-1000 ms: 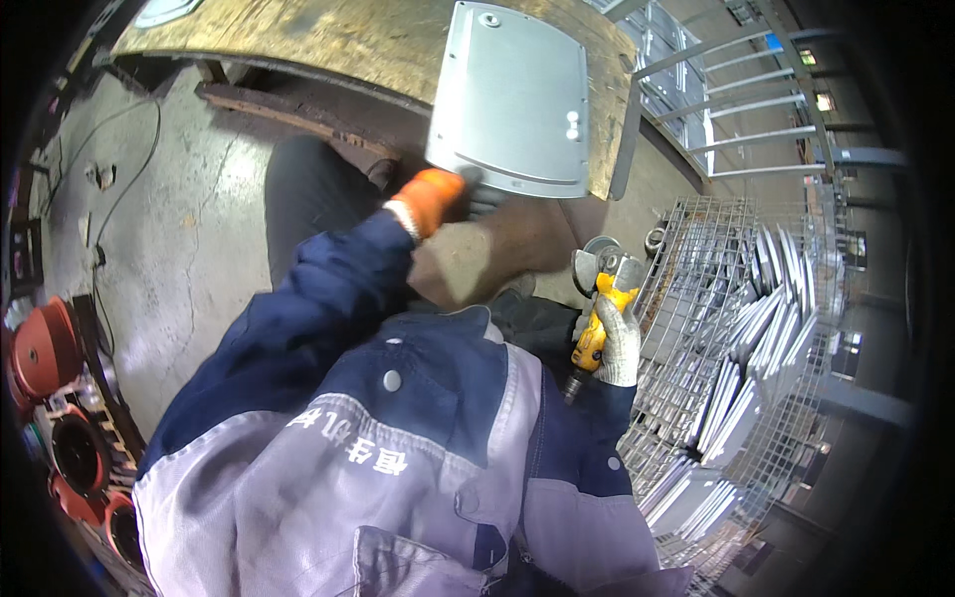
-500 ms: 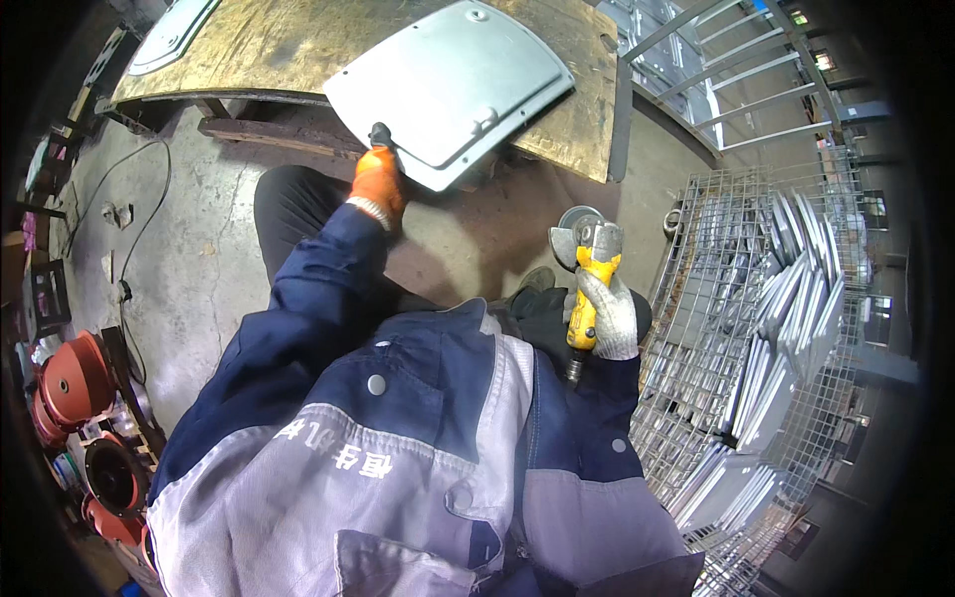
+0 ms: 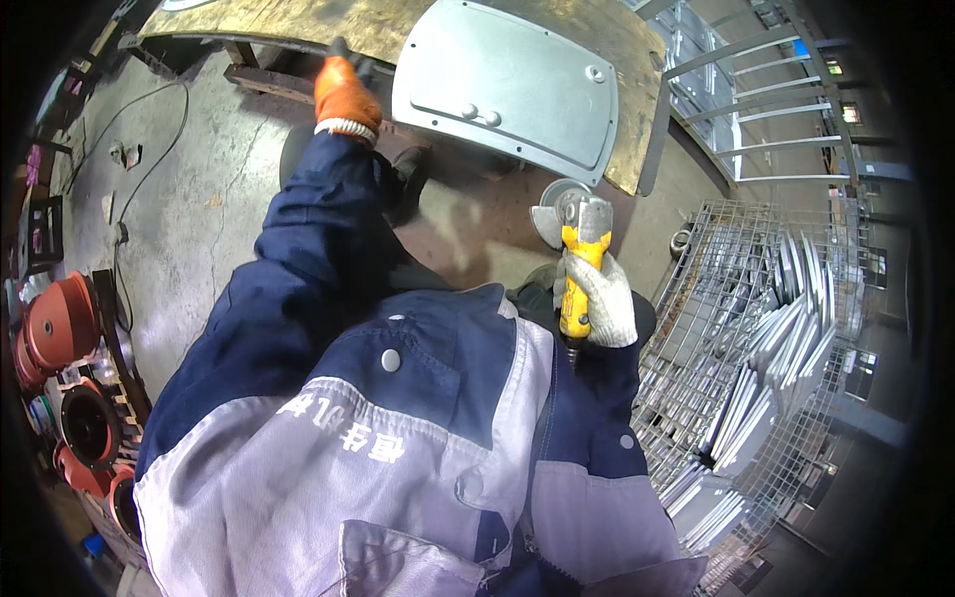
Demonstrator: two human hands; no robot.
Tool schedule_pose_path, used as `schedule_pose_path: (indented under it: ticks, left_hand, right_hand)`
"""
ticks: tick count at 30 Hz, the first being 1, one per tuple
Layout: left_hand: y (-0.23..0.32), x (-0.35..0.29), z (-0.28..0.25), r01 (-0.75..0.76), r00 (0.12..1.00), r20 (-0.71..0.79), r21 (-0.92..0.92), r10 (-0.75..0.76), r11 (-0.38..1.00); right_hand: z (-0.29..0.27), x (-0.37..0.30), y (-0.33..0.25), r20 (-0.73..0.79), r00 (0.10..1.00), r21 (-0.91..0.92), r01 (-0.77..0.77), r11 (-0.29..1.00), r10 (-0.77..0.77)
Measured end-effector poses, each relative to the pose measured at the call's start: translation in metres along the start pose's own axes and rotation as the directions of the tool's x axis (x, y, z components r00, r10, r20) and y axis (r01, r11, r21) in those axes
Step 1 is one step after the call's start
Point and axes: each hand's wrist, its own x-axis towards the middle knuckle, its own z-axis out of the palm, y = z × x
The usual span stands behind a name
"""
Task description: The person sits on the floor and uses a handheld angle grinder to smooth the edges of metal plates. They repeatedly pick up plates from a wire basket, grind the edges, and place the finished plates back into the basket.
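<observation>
A pale grey metal cover plate (image 3: pixel 512 85) with rounded corners, small rim holes and a few raised knobs lies on the wooden workbench (image 3: pixel 383 22), overhanging its near edge. My left hand (image 3: pixel 346 95), in an orange glove with dark fingertips, is left of the plate and apart from it. Its fingers reach toward the bench edge and hold nothing. In a white glove, my right hand (image 3: pixel 600 298) grips the yellow body of an angle grinder (image 3: pixel 577 261). The grinder's disc and guard sit just below the plate's right corner; whether the disc spins cannot be made out.
To the right stands a wire mesh basket (image 3: pixel 686 328) holding many stacked grey plates (image 3: pixel 761 388). Beyond it is a metal rack frame (image 3: pixel 786 114). Red round housings (image 3: pixel 62 318) crowd the lower left. A dark cable (image 3: pixel 124 214) runs along the concrete floor.
The plate has turned clockwise and lies further right on the bench. My left hand has let go of its corner and moved left. The grinder stays in my right hand, shifted slightly.
</observation>
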Motion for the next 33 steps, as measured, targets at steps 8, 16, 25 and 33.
schedule_pose_path:
  ticks: [8, 16, 25, 33]
  left_hand:
    - [-0.015, -0.139, -0.066, 0.583, 0.771, 0.255, 0.088, -0.584, 0.808]
    - [-0.03, -0.172, -0.067, 0.173, 0.595, 0.716, 0.33, -0.366, 0.928]
    - [-0.033, -0.178, -0.053, 0.603, 0.639, 0.513, 0.129, -0.573, 0.787]
    - [-0.024, -0.226, -0.03, 0.537, 0.451, 0.621, 0.385, -0.642, 0.75]
  right_hand:
    - [0.062, 0.056, -0.026, 0.23, 0.972, -0.184, 0.085, 0.979, -0.041]
    - [0.147, 0.112, -0.036, 0.329, 0.944, -0.161, 0.077, 0.984, -0.02]
    - [0.145, 0.123, -0.03, 0.272, 0.958, -0.397, 0.194, 0.897, -0.087]
    - [0.074, 0.075, -0.01, 0.073, 0.982, -0.289, 0.186, 0.939, -0.172]
